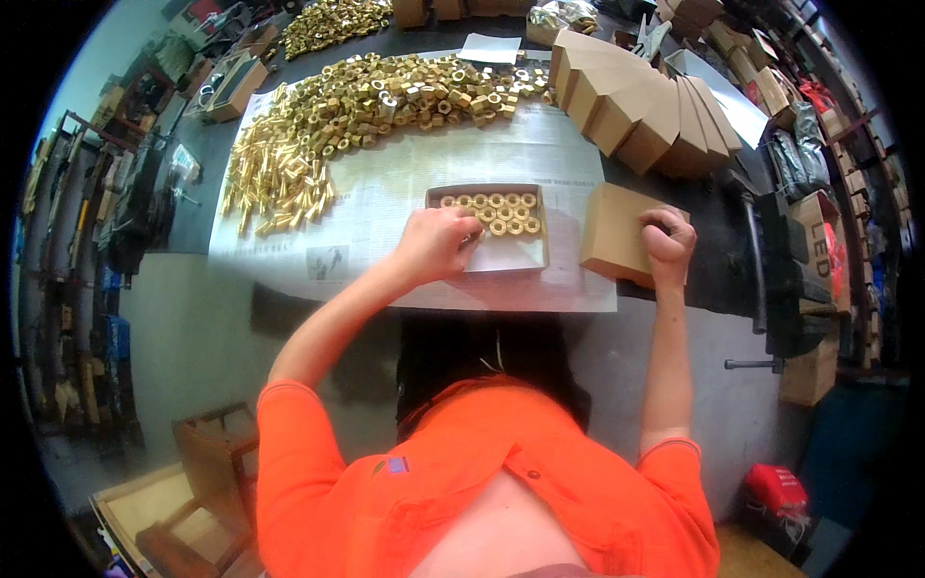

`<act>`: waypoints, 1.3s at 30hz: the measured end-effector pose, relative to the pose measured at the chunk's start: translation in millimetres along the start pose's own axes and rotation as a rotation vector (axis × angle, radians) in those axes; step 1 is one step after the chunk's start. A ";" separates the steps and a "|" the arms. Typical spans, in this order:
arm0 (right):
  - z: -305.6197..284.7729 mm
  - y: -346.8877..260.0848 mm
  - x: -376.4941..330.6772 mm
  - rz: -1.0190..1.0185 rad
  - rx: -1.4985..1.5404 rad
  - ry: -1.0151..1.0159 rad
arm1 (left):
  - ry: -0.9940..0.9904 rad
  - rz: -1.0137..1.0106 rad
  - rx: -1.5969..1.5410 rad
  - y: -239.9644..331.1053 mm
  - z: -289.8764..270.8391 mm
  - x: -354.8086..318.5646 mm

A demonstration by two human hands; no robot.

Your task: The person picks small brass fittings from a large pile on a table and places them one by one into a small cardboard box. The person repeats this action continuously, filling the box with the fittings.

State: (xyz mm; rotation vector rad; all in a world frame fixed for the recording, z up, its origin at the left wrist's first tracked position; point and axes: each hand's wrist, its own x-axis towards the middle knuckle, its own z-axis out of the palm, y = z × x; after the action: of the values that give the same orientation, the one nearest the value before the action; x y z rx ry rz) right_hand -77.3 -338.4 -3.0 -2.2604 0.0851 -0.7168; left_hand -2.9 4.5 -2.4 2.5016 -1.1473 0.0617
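Note:
An open shallow box point(543, 226) with a white inside stands near the newspaper's front edge. Rows of brass nuts point(497, 216) lie in its far part, and its near part shows bare white bottom. My left hand point(443, 243) reaches over the box's left side with fingertips pinched beside the nuts; what they pinch, if anything, is hidden. To the right sits a brown cardboard box or lid point(617, 233), its plain face up. My right hand point(668, 239) rests at its right side, fingers curled into a loose fist with nothing visible in them.
A large heap of brass nuts point(385, 101) and a pile of slim brass pieces point(275, 183) lie on the newspaper point(385, 231). Several brown boxes point(626, 106) lean in a fanned row at the back right. A dark clamp or vise point(771, 260) is mounted at the table's right side.

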 end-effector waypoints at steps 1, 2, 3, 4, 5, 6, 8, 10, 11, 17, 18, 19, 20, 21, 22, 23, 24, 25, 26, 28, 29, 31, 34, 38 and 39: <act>0.0 0.0 -0.1 0.013 0.010 -0.004 | -0.007 0.011 0.022 -1.8 5.2 0.7; -0.2 -0.3 -0.1 0.026 0.020 -0.008 | -0.015 0.022 0.044 -2.5 8.5 1.7; 0.3 -1.4 0.1 0.003 0.008 -0.003 | -0.039 0.008 0.054 -0.4 8.9 3.9; 0.1 -3.3 0.5 -0.020 -0.004 0.003 | -0.036 0.002 0.062 0.6 9.7 5.0; 0.2 -4.3 0.9 -0.043 -0.016 0.008 | -0.034 -0.004 0.071 1.1 10.5 5.8; 0.6 -4.1 0.5 -0.036 -0.014 0.013 | -0.032 -0.009 0.080 1.4 11.3 6.3; 1.5 -3.6 -0.2 -0.020 -0.007 0.024 | -0.019 -0.023 0.092 0.6 14.3 6.7; 1.3 -3.4 -0.3 -0.002 0.000 0.020 | 0.008 -0.031 0.081 0.6 16.9 7.3; 1.2 -3.4 -0.3 0.007 0.004 0.018 | 0.027 -0.034 0.066 1.1 17.8 7.0; 0.5 -2.6 -0.3 -0.016 -0.011 0.012 | 0.058 -0.094 0.047 6.5 18.5 6.4; 0.6 -1.7 -0.2 -0.012 -0.009 0.011 | 0.055 -0.105 0.052 7.2 18.5 6.8; 0.6 -0.9 -0.2 -0.009 -0.008 0.010 | 0.086 -0.087 0.042 7.3 19.2 7.0; 0.7 -0.5 -0.2 -0.005 -0.007 0.009 | 0.118 -0.069 0.032 7.1 20.2 7.2; 0.9 -1.8 0.2 0.014 -0.003 0.003 | 0.151 -0.052 0.022 6.5 21.1 7.2; 0.8 -4.3 0.1 0.033 0.000 -0.004 | 0.152 -0.055 0.015 5.5 22.6 6.9; 0.6 -6.0 -0.1 0.052 0.003 -0.010 | 0.154 -0.058 0.009 4.2 24.6 6.5; 0.8 -5.3 0.4 0.032 -0.007 -0.007 | 0.154 -0.062 0.004 3.5 25.1 6.7; 0.9 -3.9 0.8 0.011 -0.017 -0.005 | 0.151 -0.061 0.001 3.5 24.5 6.9; 1.3 -2.4 1.2 -0.010 -0.027 -0.003 | 0.148 -0.060 -0.001 3.7 23.6 6.8; 1.5 0.0 0.8 0.012 0.006 -0.002 | 0.106 -0.049 -0.006 3.3 20.4 8.1; 1.4 0.5 0.7 0.023 0.023 -0.001 | 0.064 -0.041 -0.007 2.4 16.0 8.7; 0.8 -3.7 0.5 0.023 0.019 0.004 | 0.045 -0.052 -0.075 0.2 2.5 13.1; -0.3 -3.0 -0.5 0.031 0.003 0.011 | 0.166 -0.115 -0.109 -18.8 -22.2 32.2; 1.7 3.2 -0.4 0.018 0.004 0.012 | 0.328 -0.157 -0.026 -67.5 -31.0 78.1; 2.0 2.2 0.8 0.017 0.000 0.005 | 0.346 -0.170 0.037 -79.4 -28.9 89.2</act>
State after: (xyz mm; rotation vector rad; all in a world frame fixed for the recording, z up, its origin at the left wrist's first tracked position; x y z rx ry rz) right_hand -75.3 -338.9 -5.2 -2.2556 0.1068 -0.7130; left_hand 118.4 -2.3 16.0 2.4817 -0.7980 0.4529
